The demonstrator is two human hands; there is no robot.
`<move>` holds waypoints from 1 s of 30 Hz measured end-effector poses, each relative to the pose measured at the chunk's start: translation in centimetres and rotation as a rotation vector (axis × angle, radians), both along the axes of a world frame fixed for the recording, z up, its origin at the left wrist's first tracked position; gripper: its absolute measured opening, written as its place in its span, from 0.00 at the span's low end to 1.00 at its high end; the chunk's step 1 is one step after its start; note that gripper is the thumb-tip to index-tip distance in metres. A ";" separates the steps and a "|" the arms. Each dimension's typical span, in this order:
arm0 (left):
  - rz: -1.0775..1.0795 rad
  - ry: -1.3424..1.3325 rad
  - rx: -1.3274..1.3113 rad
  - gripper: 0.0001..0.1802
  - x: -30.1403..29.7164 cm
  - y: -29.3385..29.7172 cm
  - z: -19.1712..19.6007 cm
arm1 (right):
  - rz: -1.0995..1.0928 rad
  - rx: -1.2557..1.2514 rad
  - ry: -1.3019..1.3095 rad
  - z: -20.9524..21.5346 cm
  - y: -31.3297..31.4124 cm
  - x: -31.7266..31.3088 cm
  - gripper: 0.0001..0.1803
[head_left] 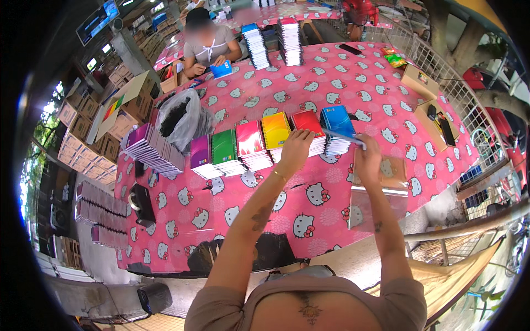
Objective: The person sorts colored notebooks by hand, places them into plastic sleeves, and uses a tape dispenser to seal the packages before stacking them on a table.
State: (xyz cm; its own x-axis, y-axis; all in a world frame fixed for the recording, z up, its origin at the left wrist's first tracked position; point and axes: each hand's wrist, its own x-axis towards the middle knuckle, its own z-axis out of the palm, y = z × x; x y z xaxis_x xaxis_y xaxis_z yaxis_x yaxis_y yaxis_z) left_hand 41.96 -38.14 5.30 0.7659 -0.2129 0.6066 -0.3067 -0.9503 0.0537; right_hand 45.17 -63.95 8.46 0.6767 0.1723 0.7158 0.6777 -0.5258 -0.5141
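Observation:
Several stacks of spiral notebooks form a row across the table: purple [200,148], green [223,144], pink-red with white [249,135], yellow [275,127], red [307,119] and blue [337,118]. My left hand [297,148] is at the near edge of the red stack, its fingers closed on the top red notebook. With my right hand [369,157] I grip a thin notebook [343,136] by its right end. It is tilted nearly edge-on in front of the blue stack, so its cover is mostly hidden. Clear plastic sleeves [381,201] lie under my right forearm.
A taller purple notebook stack [152,148] and a plastic bag [185,118] stand at left. Near the left edge lies a black case [142,204]. Opposite, a co-worker [210,47] handles a blue notebook [221,69] beside two tall stacks. Open cardboard boxes [436,124] sit at right.

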 end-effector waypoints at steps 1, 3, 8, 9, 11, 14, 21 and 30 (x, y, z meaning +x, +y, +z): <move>-0.027 -0.047 -0.078 0.20 -0.3 -0.6 0.8 | 0.089 0.246 0.211 -0.8 -1.8 -1.1 0.17; -0.090 -0.138 -0.231 0.18 -2.7 -2.8 5.7 | 0.304 0.501 0.534 -3.7 -5.9 -3.1 0.17; -0.150 0.003 -0.258 0.19 -14.3 -1.7 7.3 | 0.870 0.066 0.616 -12.5 -1.0 -6.5 0.17; -0.154 -0.039 -0.223 0.20 -16.6 -1.7 5.1 | 0.852 -0.050 0.528 -13.1 0.1 -6.4 0.19; -0.204 0.126 -0.307 0.22 -21.3 -1.9 -0.7 | 0.799 -0.261 0.335 -13.4 2.3 -5.8 0.22; -0.224 0.428 -0.236 0.24 -25.8 -2.0 -6.7 | 0.444 -0.188 0.478 -12.1 4.4 -3.4 0.27; 0.309 0.047 -0.062 0.37 -10.4 4.5 1.1 | 0.319 -0.382 -0.066 -2.9 16.0 -0.4 0.23; 0.040 -0.180 -0.363 0.17 -17.9 4.2 2.9 | 0.678 -0.092 0.461 -12.0 1.9 -6.9 0.19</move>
